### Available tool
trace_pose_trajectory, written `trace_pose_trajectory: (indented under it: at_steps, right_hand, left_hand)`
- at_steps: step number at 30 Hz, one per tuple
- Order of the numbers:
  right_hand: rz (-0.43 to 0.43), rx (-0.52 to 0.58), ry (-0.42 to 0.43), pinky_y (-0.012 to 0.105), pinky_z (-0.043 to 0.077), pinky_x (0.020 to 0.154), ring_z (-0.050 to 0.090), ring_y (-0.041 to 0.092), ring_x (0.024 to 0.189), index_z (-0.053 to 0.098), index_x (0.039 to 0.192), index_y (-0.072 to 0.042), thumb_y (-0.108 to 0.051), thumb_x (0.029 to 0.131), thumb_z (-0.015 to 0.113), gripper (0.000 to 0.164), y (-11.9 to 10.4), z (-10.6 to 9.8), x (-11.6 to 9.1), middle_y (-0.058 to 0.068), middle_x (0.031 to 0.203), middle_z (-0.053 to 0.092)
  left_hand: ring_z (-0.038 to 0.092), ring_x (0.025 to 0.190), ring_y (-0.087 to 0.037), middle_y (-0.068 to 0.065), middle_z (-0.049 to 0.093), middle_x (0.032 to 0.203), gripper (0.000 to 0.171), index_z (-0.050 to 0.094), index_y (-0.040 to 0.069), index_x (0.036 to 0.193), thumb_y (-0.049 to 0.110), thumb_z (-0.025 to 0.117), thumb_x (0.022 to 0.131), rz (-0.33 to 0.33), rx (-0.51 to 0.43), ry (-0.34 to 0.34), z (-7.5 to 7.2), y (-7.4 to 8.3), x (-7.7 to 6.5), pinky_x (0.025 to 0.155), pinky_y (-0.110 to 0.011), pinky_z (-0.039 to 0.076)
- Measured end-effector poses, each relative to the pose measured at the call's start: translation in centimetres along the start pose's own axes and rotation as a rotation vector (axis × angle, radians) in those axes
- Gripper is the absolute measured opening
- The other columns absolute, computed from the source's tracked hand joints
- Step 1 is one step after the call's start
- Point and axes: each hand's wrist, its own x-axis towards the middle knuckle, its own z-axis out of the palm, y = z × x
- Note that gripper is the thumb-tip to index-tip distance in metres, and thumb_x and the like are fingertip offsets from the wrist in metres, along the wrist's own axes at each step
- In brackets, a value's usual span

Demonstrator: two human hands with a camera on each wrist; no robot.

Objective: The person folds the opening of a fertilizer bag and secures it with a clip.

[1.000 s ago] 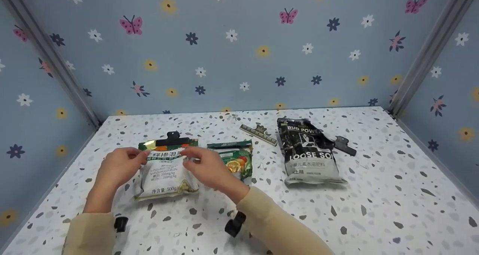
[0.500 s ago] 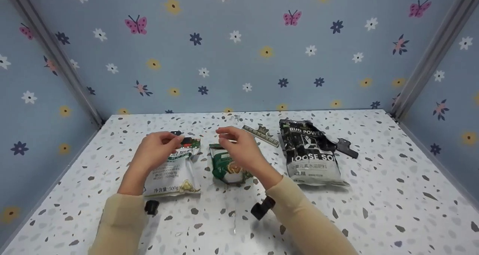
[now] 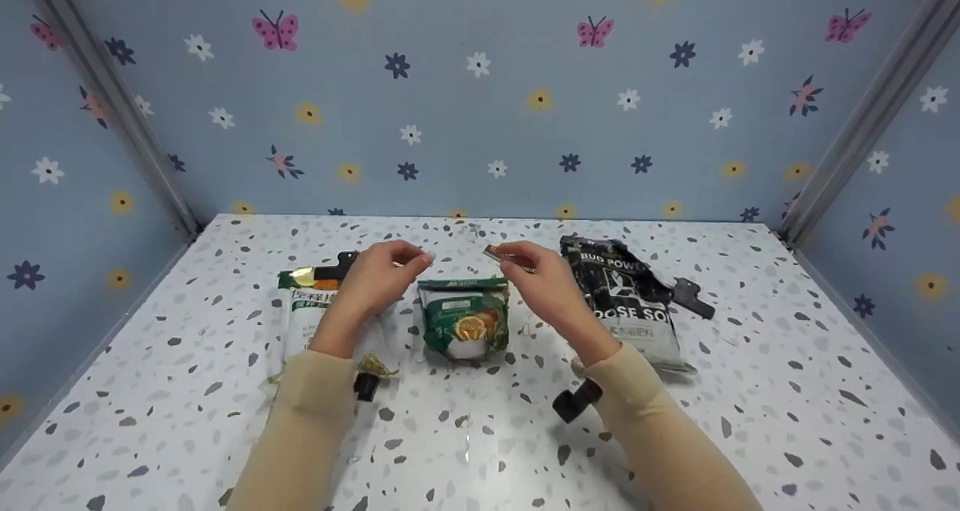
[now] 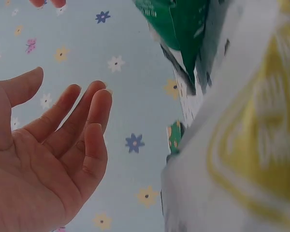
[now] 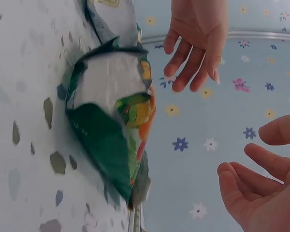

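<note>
A small green packet (image 3: 465, 323) with an orange picture stands in the middle of the table, its top edge flat. My left hand (image 3: 375, 278) hovers near its upper left corner, fingers loosely bent and holding nothing. On the other side, my right hand (image 3: 546, 282) is near the upper right corner, also holding nothing. The right wrist view shows both palms facing each other beyond the green packet (image 5: 99, 145). A white printed bag (image 3: 304, 320) with a black clip (image 3: 330, 271) along its top lies left, partly hidden by my left forearm.
A black and grey bag (image 3: 626, 301) lies at the right, with another black clip (image 3: 694, 297) at its upper right side. Behind my right hand, a brass-coloured ruler-like strip (image 3: 492, 252) is mostly hidden. Patterned blue walls enclose the speckled table (image 3: 465, 451).
Both hands have moved right, away from the white bag and its clip, to either side of the green packet. The green packet now shows fully. The bags have stayed put.
</note>
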Motion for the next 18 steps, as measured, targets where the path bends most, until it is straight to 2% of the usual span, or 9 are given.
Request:
trace_pose_trajectory:
  at_steps: [3,8,12,18]
  right_hand:
    - [0.023,0.007,0.031,0.039,0.049,0.094,0.062,0.021,0.111,0.068,0.126,-0.008,-0.011,0.099,0.061,0.028,0.9,-0.4,0.2,0.008,0.120,0.067]
    - [0.061,-0.003,0.019,0.038,0.048,0.095,0.062,0.021,0.111,0.066,0.127,-0.006,-0.012,0.098,0.061,0.030,2.0,-0.1,0.5,0.006,0.117,0.068]
    - [0.078,0.001,0.009,0.040,0.049,0.093,0.063,0.021,0.110,0.066,0.128,-0.007,-0.013,0.098,0.062,0.031,2.4,0.2,0.7,0.007,0.118,0.068]
    - [0.091,0.026,0.007,0.041,0.048,0.096,0.061,0.023,0.115,0.063,0.131,-0.007,-0.010,0.097,0.062,0.034,3.1,0.5,0.6,0.013,0.128,0.064]
  left_hand:
    - [0.056,0.117,-0.030,-0.010,0.061,0.128,0.045,0.065,0.012,0.127,0.048,0.055,0.101,0.003,-0.002,-0.008,0.5,0.4,0.6,0.098,-0.050,0.044]
    - [0.056,0.118,-0.031,-0.011,0.061,0.129,0.044,0.063,0.011,0.128,0.046,0.055,0.101,-0.022,-0.014,-0.017,1.0,0.6,0.9,0.099,-0.050,0.044]
    - [0.053,0.124,-0.035,-0.016,0.057,0.136,0.053,0.056,0.007,0.136,0.047,0.054,0.101,-0.072,0.007,-0.051,1.3,0.4,0.8,0.102,-0.052,0.042]
    - [0.052,0.126,-0.036,-0.019,0.052,0.142,0.064,0.048,0.004,0.142,0.052,0.052,0.100,-0.145,0.028,-0.129,1.7,0.0,1.0,0.103,-0.051,0.041]
